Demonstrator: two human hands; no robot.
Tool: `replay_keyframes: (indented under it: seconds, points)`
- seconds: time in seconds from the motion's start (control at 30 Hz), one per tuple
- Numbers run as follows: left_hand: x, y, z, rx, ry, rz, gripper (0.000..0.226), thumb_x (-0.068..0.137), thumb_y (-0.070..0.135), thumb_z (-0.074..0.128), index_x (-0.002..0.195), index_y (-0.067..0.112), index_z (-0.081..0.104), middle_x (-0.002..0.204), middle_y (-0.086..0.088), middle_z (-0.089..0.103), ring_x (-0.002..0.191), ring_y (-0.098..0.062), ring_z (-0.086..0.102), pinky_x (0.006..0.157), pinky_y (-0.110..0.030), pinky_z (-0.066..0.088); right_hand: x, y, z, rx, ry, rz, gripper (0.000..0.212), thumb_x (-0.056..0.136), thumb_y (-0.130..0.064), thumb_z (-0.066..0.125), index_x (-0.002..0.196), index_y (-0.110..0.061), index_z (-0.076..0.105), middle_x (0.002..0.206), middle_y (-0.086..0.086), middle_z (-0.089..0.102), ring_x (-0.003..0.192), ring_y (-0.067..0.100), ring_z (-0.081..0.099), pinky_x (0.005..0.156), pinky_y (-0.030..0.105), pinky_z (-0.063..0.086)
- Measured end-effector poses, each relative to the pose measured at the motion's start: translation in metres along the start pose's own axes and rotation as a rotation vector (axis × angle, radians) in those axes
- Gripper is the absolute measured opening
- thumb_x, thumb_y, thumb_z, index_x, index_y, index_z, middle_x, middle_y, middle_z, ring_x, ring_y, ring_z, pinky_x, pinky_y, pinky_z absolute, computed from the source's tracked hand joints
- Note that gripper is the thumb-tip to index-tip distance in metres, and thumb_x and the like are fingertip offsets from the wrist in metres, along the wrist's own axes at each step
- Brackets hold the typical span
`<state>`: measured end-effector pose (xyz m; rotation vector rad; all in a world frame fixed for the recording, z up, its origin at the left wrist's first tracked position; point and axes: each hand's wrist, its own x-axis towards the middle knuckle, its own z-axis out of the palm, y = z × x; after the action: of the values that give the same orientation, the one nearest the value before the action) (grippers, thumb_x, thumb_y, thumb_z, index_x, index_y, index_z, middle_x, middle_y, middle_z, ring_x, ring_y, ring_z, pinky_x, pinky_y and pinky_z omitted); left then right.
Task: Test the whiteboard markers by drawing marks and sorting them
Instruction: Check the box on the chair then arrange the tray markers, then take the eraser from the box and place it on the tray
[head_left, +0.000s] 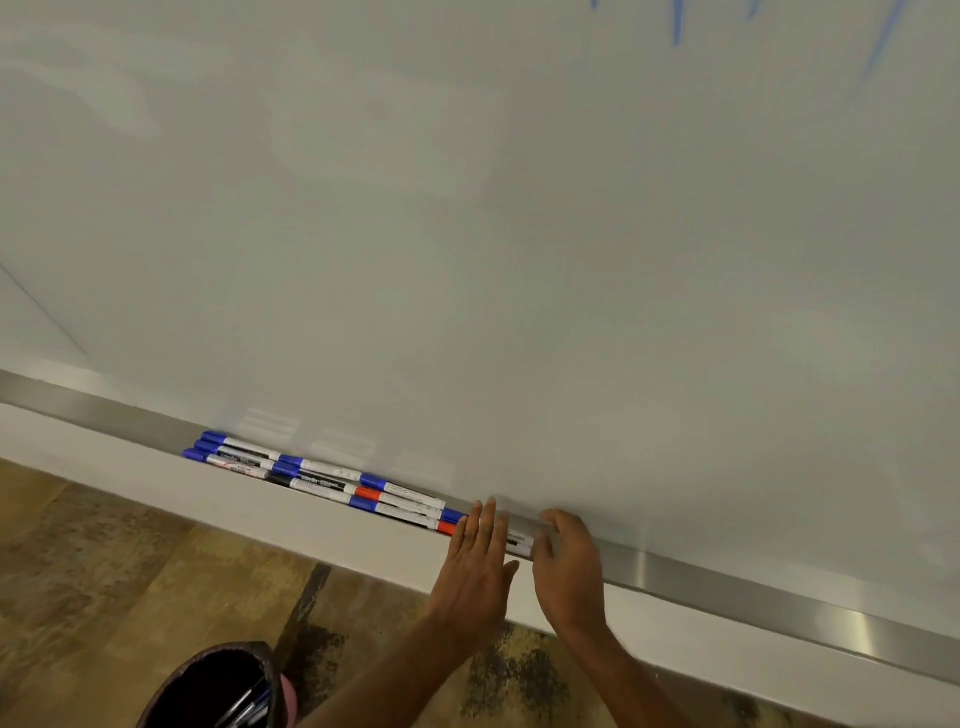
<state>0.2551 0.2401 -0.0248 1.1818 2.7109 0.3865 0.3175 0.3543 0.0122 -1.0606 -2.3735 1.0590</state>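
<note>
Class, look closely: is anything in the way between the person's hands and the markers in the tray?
Nothing visible. The left hand lays its straight fingers over the right end of the markers in the tray, and the right hand curves round that end; whether it grips one cannot be told.

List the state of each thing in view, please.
markers: capped, lying in rows
tray: holds the markers
left hand: open, fingers straight, resting on the markers
right hand: curved at the markers' end, grip unclear
whiteboard: blue strokes at top right
container: open, pens inside
</note>
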Motion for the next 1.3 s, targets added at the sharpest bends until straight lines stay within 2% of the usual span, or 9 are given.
replay_keyframes:
  seconds: [0.03, 0.1, 0.17, 0.33, 0.47, 0.77, 0.9, 1.2, 1.3]
  points:
    - [-0.001, 0.004, -0.011, -0.022, 0.019, -0.003, 0.06, 0.108, 0.045, 0.009, 0.153, 0.01, 0.029, 0.159, -0.011, 0.032, 0.146, -0.029, 0.032, 0.121, -0.04, 0.015, -0.002, -0.004, -0.005, -0.02, 0.025, -0.043, 0.024, 0.098, -0.018, 0.059, 0.122, -0.015, 0.065, 0.121, 0.0, 0.067, 0.113, 0.018, 0.063, 0.099, 0.032, 0.052]
    - [-0.001, 0.012, -0.035, -0.099, 0.017, 0.021, 0.072, 0.1, 0.059, -0.009, 0.157, 0.017, 0.004, 0.166, -0.005, -0.001, 0.153, -0.026, 0.0, 0.124, -0.039, -0.009, -0.007, -0.014, -0.015, -0.065, 0.086, -0.131, 0.025, 0.097, -0.021, 0.061, 0.121, -0.017, 0.065, 0.126, 0.001, 0.066, 0.118, 0.02, 0.06, 0.102, 0.031, 0.046]
    - [-0.003, 0.017, -0.046, -0.161, 0.048, 0.109, 0.077, 0.092, 0.065, -0.018, 0.156, 0.023, -0.007, 0.163, 0.001, -0.019, 0.152, -0.021, -0.018, 0.122, -0.037, -0.016, -0.013, -0.022, -0.026, -0.123, 0.168, -0.215, 0.024, 0.095, -0.019, 0.065, 0.119, -0.016, 0.068, 0.126, 0.003, 0.067, 0.121, 0.023, 0.059, 0.103, 0.033, 0.042]
    - [0.0, 0.029, -0.066, -0.089, 0.188, 0.252, 0.057, 0.108, 0.041, 0.03, 0.158, 0.014, 0.019, 0.166, -0.007, 0.012, 0.153, -0.025, 0.011, 0.123, -0.036, 0.0, -0.03, -0.036, -0.061, -0.308, 0.355, -0.376, 0.027, 0.096, -0.026, 0.058, 0.119, -0.017, 0.069, 0.13, 0.004, 0.066, 0.128, 0.026, 0.056, 0.108, 0.042, 0.043]
    - [-0.001, 0.062, -0.088, -0.112, 0.225, 0.311, 0.061, 0.108, 0.051, 0.02, 0.159, 0.019, 0.017, 0.168, 0.0, 0.003, 0.154, -0.019, 0.0, 0.124, -0.034, -0.005, -0.044, -0.037, -0.103, -0.405, 0.435, -0.409, 0.029, 0.097, -0.027, 0.056, 0.123, -0.018, 0.067, 0.138, 0.004, 0.061, 0.136, 0.025, 0.049, 0.113, 0.047, 0.039]
    - [-0.039, 0.196, -0.102, -0.143, 0.315, 0.55, 0.063, 0.107, 0.053, 0.02, 0.157, 0.015, 0.025, 0.167, -0.006, 0.015, 0.154, -0.025, 0.01, 0.123, -0.039, 0.004, -0.108, 0.0, -0.221, -0.469, 0.61, -0.307, 0.035, 0.101, -0.031, 0.049, 0.131, -0.018, 0.062, 0.149, 0.006, 0.052, 0.145, 0.025, 0.037, 0.121, 0.049, 0.025]
    - [-0.076, 0.274, -0.082, -0.169, 0.324, 0.605, 0.063, 0.106, 0.053, 0.025, 0.158, 0.016, 0.024, 0.167, -0.004, 0.013, 0.155, -0.019, 0.0, 0.125, -0.039, 0.0, -0.161, 0.04, -0.289, -0.441, 0.67, -0.234, 0.04, 0.105, -0.034, 0.035, 0.132, -0.017, 0.06, 0.15, 0.006, 0.05, 0.147, 0.025, 0.034, 0.117, 0.053, 0.03]
    - [-0.155, 0.451, -0.042, -0.177, 0.286, 0.735, 0.065, 0.104, 0.055, 0.022, 0.158, 0.018, 0.022, 0.168, -0.002, 0.011, 0.155, -0.018, 0.001, 0.124, -0.031, -0.003, -0.268, 0.156, -0.443, -0.534, 0.804, 0.006, 0.034, 0.103, -0.031, 0.049, 0.135, -0.021, 0.056, 0.153, 0.003, 0.045, 0.148, 0.022, 0.028, 0.124, 0.044, 0.014]
    - [-0.167, 0.501, -0.033, -0.148, 0.252, 0.812, 0.065, 0.104, 0.056, 0.02, 0.157, 0.017, 0.024, 0.167, -0.003, 0.011, 0.155, -0.02, 0.003, 0.126, -0.039, 0.009, -0.292, 0.185, -0.475, -0.524, 0.833, 0.092, 0.037, 0.104, -0.035, 0.042, 0.135, -0.02, 0.056, 0.154, 0.003, 0.044, 0.149, 0.022, 0.027, 0.124, 0.048, 0.017]
